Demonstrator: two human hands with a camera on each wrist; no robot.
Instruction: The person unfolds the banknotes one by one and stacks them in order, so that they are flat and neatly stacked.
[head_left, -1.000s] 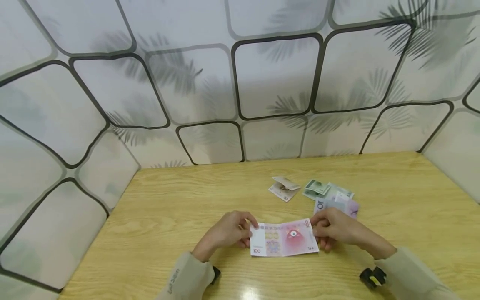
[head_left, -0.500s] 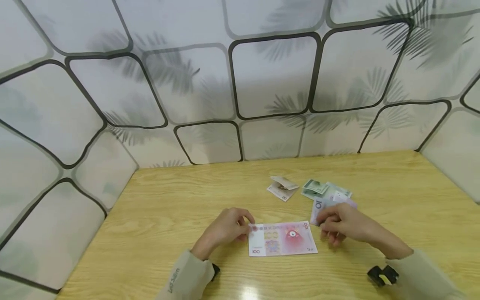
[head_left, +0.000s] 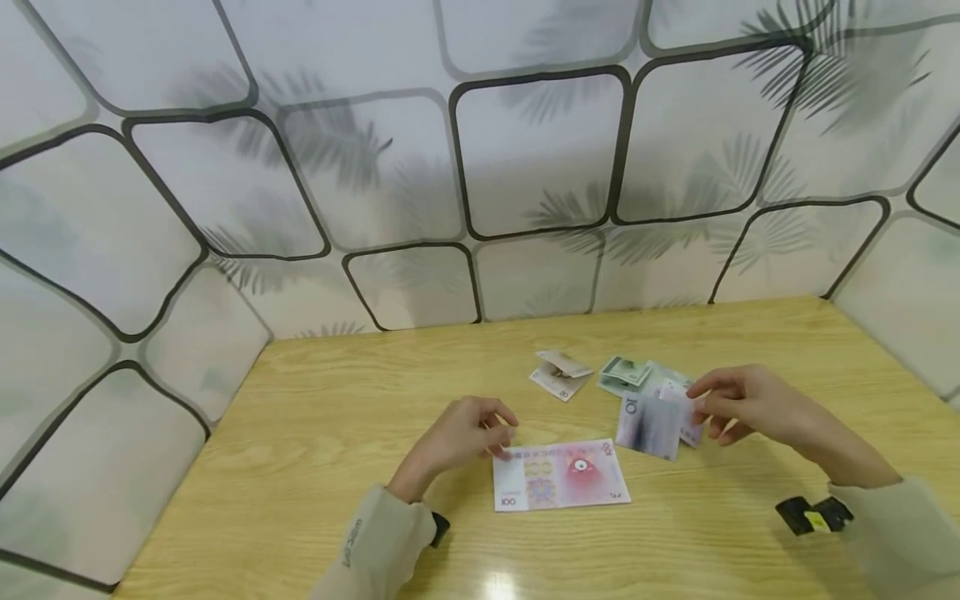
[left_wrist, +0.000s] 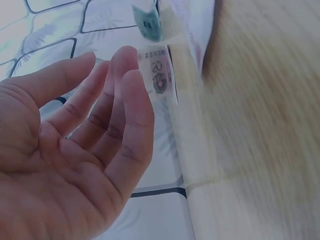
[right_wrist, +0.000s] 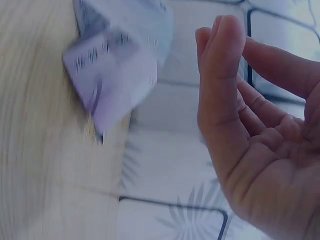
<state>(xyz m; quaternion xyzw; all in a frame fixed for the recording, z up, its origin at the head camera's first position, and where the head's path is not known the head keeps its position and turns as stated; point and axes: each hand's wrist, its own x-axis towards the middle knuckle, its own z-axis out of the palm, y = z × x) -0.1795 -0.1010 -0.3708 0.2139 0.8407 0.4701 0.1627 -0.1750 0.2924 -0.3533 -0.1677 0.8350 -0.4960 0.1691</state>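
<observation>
A pink 100 banknote [head_left: 562, 479] lies flat and unfolded on the table, a faint crease across its middle. My left hand [head_left: 467, 433] hovers at its upper left corner, fingers loosely bent; the left wrist view shows nothing between them. To the right, my right hand [head_left: 761, 408] is beside a purple banknote [head_left: 692, 432], and the right wrist view shows its fingers apart from the note and holding nothing. A grey-blue 10 banknote [head_left: 651, 429] partly covers the purple one.
Behind the 10 note lie green banknotes [head_left: 624, 375], one folded over. A half-folded brown 20 banknote [head_left: 558, 383] sits left of them. The wooden table [head_left: 337, 400] meets a patterned cloth wall [head_left: 420, 283] at the back and sides.
My right hand has let go of the pink note and moved right and up to the pile. The 10 note and purple note have shifted. My left hand has lifted slightly off the pink note.
</observation>
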